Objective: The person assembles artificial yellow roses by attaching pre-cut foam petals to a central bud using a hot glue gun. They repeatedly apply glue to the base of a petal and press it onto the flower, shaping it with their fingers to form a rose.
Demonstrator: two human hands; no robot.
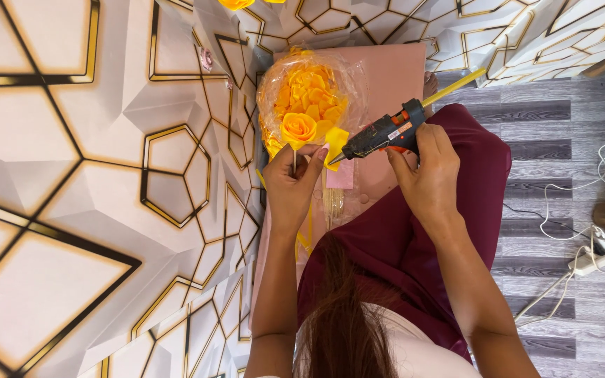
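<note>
Head view: yellow ribbon rose (pixel 297 129) on thin stick, loose yellow petal (pixel 335 143) at its side, pinched by left hand (pixel 292 185) just below bloom. Right hand (pixel 428 171) clamped on black glue gun (pixel 379 134), nozzle touching petal. Bag of petals (pixel 307 87) behind.

light: bright, even daylight filling the scene
glare: shining off the plastic bag (pixel 309 84)
edges: bending outward, wide-angle

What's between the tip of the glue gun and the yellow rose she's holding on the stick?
In the head view, a loose yellow petal lies between the glue gun nozzle and the yellow rose, pinched in the left hand.
</note>
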